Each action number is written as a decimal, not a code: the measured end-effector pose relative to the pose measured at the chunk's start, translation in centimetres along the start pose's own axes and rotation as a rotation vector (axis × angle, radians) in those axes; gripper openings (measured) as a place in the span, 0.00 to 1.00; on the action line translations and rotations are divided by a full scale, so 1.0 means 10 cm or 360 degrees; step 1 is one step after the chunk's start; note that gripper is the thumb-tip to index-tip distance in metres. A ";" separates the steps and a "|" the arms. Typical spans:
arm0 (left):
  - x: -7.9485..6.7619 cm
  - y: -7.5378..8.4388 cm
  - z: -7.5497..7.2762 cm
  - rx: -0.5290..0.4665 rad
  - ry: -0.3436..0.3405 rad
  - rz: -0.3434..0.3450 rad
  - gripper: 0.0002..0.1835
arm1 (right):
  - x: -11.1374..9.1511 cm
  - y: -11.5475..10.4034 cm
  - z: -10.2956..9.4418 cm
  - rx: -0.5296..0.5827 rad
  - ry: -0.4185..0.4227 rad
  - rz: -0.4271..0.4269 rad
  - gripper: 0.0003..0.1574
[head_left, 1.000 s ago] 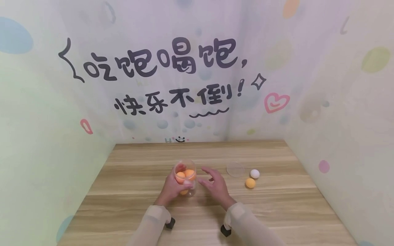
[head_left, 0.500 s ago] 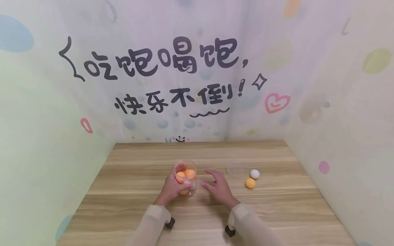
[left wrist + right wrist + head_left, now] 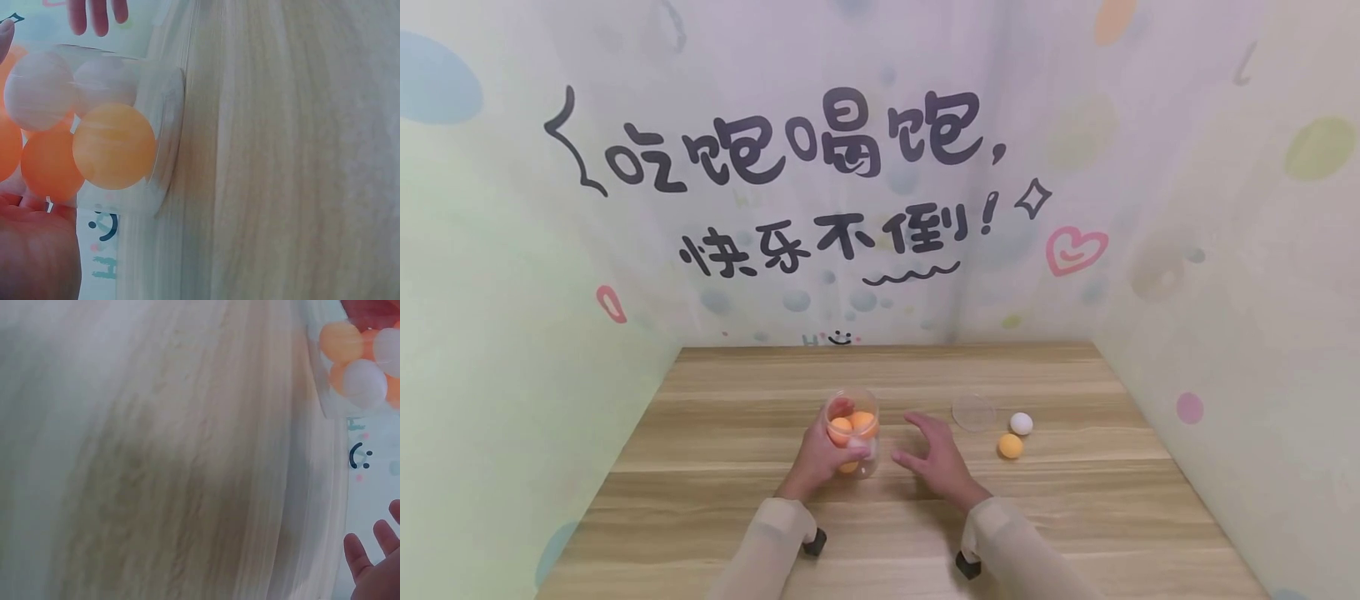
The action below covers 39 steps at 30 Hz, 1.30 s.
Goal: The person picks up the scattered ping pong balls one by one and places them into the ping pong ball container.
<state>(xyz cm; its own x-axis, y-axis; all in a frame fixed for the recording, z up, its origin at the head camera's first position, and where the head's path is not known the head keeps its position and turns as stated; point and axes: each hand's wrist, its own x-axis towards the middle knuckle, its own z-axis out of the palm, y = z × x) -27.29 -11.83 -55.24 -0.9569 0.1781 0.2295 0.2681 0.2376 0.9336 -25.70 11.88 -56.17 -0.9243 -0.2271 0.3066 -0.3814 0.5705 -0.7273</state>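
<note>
My left hand point(image 3: 817, 457) grips a clear plastic jar point(image 3: 870, 461) around its side, thumb across the front. Through the wall show several orange and white ping-pong balls; an orange ball point(image 3: 114, 147) lies near the bottom in the left wrist view. The jar stands upright with its mouth uncovered. To its right, my right hand point(image 3: 942, 463) hovers with spread, gently bent fingers, holding nothing, a small gap away from the jar. The right wrist view catches only some fingers point(image 3: 357, 557) of that hand at the lower right.
A round clear lid point(image 3: 973, 413) lies flat on the wooden table point(image 3: 737, 392), right of my right hand. Beside it rest a white ball point(image 3: 1021, 424) and an orange ball point(image 3: 1011, 447). Patterned walls point(image 3: 1225, 292) enclose the table at the back and sides.
My right hand has drawn slightly to the right, away from the jar. The left hand and the jar stay in place, as do the lid and the two loose balls.
</note>
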 end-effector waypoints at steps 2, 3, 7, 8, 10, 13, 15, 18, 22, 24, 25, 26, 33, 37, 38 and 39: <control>0.00 0.00 0.00 0.0006 0.0003 -0.0018 0.47 | -0.01 0.00 0.00 -0.0054 -0.0010 -0.0030 0.43; 0.00 0.00 0.00 0.0009 0.0005 -0.0031 0.47 | -0.01 0.00 -0.01 -0.0080 -0.0016 -0.0045 0.44; 0.00 0.02 0.00 0.0010 0.0004 -0.0061 0.47 | -0.03 0.00 -0.01 -0.0179 -0.0035 -0.0019 0.45; 0.00 0.02 0.00 0.0010 0.0002 -0.0063 0.47 | -0.03 0.00 -0.01 -0.0196 -0.0037 0.0001 0.45; 0.00 0.02 0.00 0.0009 -0.0002 -0.0064 0.47 | -0.03 -0.01 -0.02 -0.0219 -0.0039 0.0041 0.46; -0.01 0.03 0.00 0.0009 -0.0001 -0.0069 0.47 | -0.03 -0.02 -0.02 -0.0257 -0.0053 0.0094 0.48; -0.01 0.03 -0.01 0.0006 -0.0003 -0.0066 0.47 | -0.03 -0.02 -0.02 -0.0286 -0.0066 0.0119 0.49; -0.01 0.03 -0.01 0.0007 -0.0006 -0.0063 0.47 | -0.03 -0.02 -0.02 -0.0372 -0.0075 0.0133 0.51; 0.00 0.03 -0.01 0.0019 -0.0007 -0.0060 0.47 | -0.04 -0.01 -0.01 -0.0489 -0.0047 0.0131 0.52; 0.00 0.02 0.00 0.0022 -0.0006 -0.0056 0.47 | -0.04 -0.01 -0.01 -0.0525 -0.0026 0.0138 0.52; 0.00 0.02 -0.01 0.0020 -0.0006 -0.0050 0.47 | -0.04 -0.01 -0.01 -0.0537 -0.0016 0.0144 0.52; 0.00 0.02 -0.01 0.0022 -0.0006 -0.0048 0.47 | -0.05 -0.01 -0.01 -0.0554 -0.0009 0.0152 0.52; 0.01 0.03 -0.01 -0.0013 -0.0016 -0.0073 0.48 | -0.07 0.01 -0.01 -0.0644 0.0045 0.0156 0.52; -0.01 0.11 -0.02 0.0002 -0.0023 -0.0081 0.48 | -0.06 0.06 0.00 -0.0719 0.0061 0.0163 0.53; -0.01 0.11 -0.02 0.0011 -0.0022 -0.0080 0.47 | -0.06 0.06 0.00 -0.0737 0.0069 0.0165 0.54; -0.01 0.11 -0.02 0.0024 -0.0018 -0.0079 0.47 | -0.06 0.07 0.00 -0.0754 0.0083 0.0162 0.54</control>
<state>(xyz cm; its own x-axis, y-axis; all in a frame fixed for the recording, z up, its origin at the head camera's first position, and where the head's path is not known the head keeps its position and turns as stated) -26.87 -11.74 -54.17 -0.9677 0.1766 0.1797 0.2221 0.2607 0.9395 -25.39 12.47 -56.86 -0.9504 -0.1186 0.2874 -0.2315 0.8870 -0.3996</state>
